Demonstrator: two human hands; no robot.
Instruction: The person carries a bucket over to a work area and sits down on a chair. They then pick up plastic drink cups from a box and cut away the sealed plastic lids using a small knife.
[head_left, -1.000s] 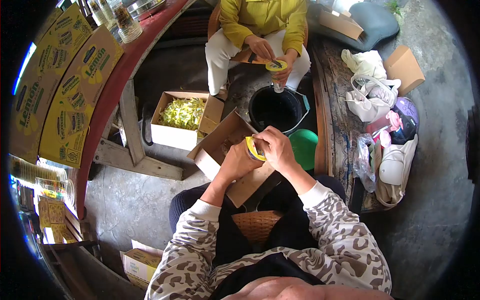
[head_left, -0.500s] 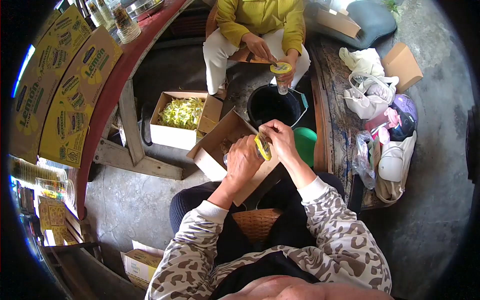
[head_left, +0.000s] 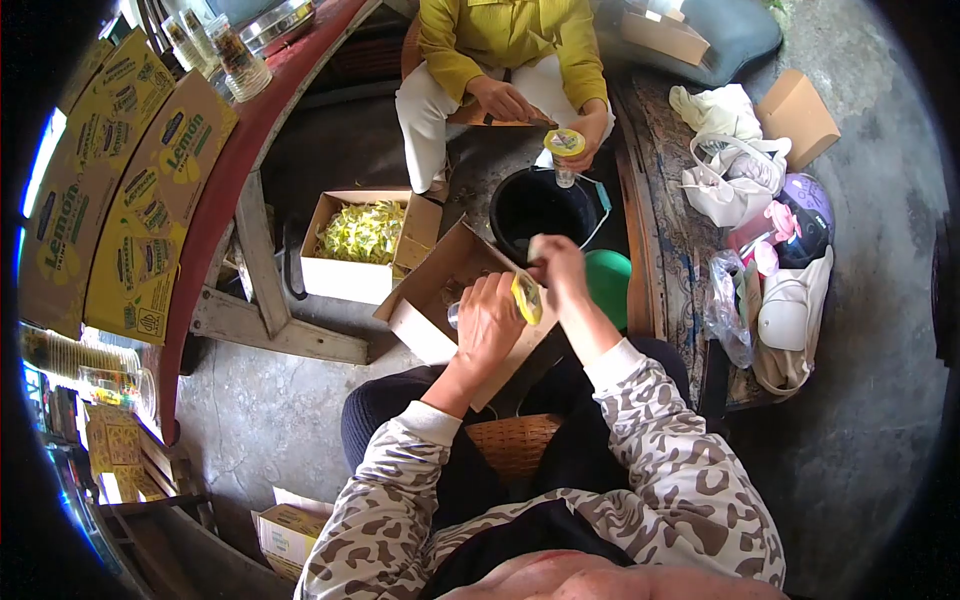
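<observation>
My left hand (head_left: 488, 318) is wrapped round a clear plastic cup with a yellow lid (head_left: 526, 298), tilted so that the lid faces right. Just right of the lid, my right hand (head_left: 560, 268) has its fingers pressed together and blurred; what they hold, if anything, I cannot make out. Beneath my left hand lies an open cardboard box (head_left: 425, 290) with its flaps spread. Across from me, a co-worker in a yellow top holds another yellow-lidded cup (head_left: 566, 144) in one hand and a thin dark tool (head_left: 541, 122) in the other.
A black bucket (head_left: 540, 215) and a green basin (head_left: 606, 285) stand ahead of me. To the left is a box of yellow-green strips (head_left: 362, 232), beyond it a red-edged table (head_left: 215, 190) with lemon drink cartons (head_left: 160, 200). Bags (head_left: 735, 190) lie on the right bench.
My right hand has moved up and away from the lid, leaving a gap. My left hand keeps the cup, now turned more sideways. The co-worker's tool has moved off the other lid.
</observation>
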